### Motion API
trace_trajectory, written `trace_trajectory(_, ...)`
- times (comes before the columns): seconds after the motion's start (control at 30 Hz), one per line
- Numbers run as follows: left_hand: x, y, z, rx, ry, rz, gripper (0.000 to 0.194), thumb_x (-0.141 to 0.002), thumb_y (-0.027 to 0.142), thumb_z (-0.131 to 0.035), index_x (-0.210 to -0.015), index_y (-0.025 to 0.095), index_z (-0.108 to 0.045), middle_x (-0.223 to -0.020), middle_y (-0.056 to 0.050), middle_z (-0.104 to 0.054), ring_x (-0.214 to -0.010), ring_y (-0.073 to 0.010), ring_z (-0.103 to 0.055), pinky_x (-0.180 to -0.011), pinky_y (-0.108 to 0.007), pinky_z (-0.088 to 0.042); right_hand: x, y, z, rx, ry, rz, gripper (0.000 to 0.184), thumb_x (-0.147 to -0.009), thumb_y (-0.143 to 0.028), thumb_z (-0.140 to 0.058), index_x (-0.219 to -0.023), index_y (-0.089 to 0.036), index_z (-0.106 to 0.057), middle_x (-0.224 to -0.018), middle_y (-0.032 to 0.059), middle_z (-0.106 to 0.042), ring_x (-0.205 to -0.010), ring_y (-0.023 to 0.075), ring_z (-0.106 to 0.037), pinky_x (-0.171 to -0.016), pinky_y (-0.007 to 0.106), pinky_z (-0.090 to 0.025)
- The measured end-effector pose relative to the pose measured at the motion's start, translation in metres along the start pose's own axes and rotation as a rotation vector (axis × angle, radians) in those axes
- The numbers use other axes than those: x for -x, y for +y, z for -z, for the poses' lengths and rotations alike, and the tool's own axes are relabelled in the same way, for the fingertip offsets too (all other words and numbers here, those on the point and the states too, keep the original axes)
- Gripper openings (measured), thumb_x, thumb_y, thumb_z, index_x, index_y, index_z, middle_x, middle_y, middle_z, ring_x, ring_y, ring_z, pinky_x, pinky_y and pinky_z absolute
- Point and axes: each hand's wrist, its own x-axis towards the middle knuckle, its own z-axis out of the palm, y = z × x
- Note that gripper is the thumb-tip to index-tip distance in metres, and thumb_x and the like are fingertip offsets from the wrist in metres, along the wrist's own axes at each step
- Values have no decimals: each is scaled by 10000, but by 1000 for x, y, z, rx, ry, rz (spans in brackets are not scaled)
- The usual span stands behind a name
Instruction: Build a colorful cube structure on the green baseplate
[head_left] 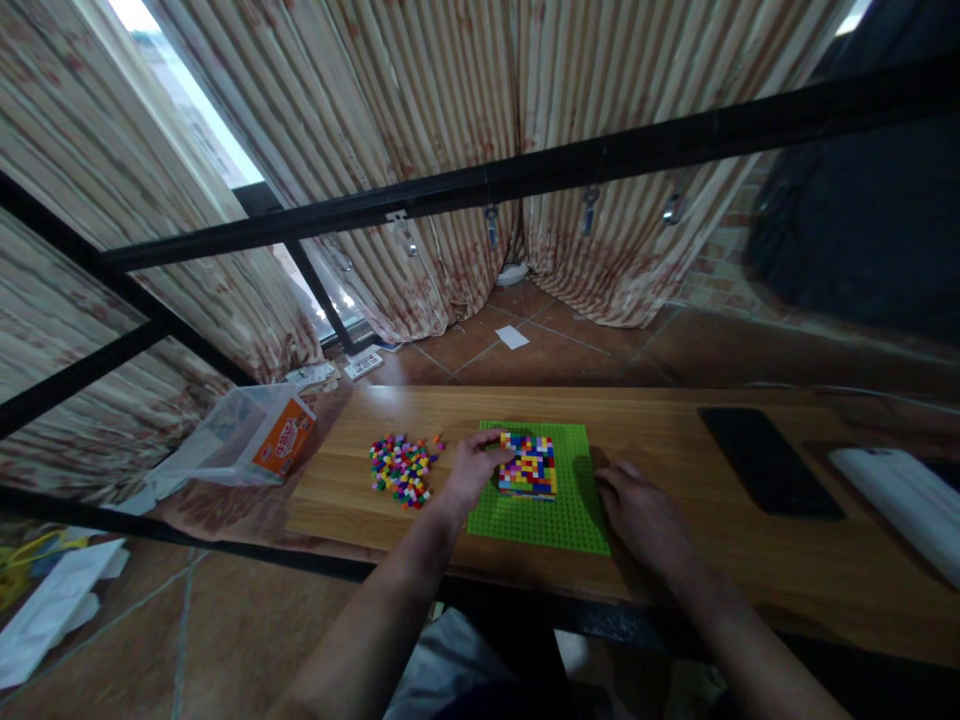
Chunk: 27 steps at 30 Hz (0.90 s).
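Note:
A green studded baseplate (pixel 581 515) lies on the wooden table. On it stands a low square block of multicoloured toy bricks (pixel 529 470). My left hand (pixel 474 468) reaches over the plate's left side, with thumb and fingers closed at the upper left corner of the brick block. Whatever is between those fingertips is too small to make out. Beside the plate's right edge rests my right hand (pixel 637 508), its fingers curled and the fingertips at that edge. I cannot see what they hold, if anything. Loose small bricks (pixel 401 468) are heaped left of the plate.
The wooden tabletop (pixel 337 500) carries a dark flat phone-like slab (pixel 769 462) and a white object (pixel 896 500) at the right. A clear plastic box (pixel 251 435) with an orange label stands beyond its left end. A black metal bar (pixel 465 195) with clips crosses before the curtains.

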Motion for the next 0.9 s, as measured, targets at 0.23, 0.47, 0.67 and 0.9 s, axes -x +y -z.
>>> trace_trajectory(0.23,-3,-8,1,26,-15,9,486,-542,286,-867,-985,144,-726,-782,-16,-718,-658,-128,-630,-673,-259,-506,1,3,-2,-13,10,-15,343,-953,-221,-337,-1021,-171,-670,-1040,93,-648,-813,175,-645,-767,306,-484)
trace_trajectory(0.47,-8,-6,8,83,-98,-23,442,-559,347,-863,-926,129,-750,-844,-54,-728,-731,-141,-626,-749,-279,-498,1,9,-4,-35,27,9,331,-947,-265,-349,-1012,-179,-662,-1039,94,-647,-848,187,-651,-786,320,-495)
trace_trajectory(0.67,-16,-12,-2,-140,-37,-110,217,-752,334,-676,-818,132,-723,-705,-2,-661,-653,-114,-559,-659,-244,-456,2,10,-4,-73,32,-7,352,-948,-298,-337,-1023,-169,-657,-1073,109,-644,-881,197,-652,-810,338,-506)
trace_trajectory(0.9,-12,-13,-10,-431,42,-196,226,-828,252,-543,-898,136,-724,-776,-25,-691,-700,-137,-591,-668,-257,-473,4,25,-13,-79,58,-29,366,-912,-364,-364,-1040,-194,-661,-1097,108,-661,-894,215,-661,-799,363,-527)
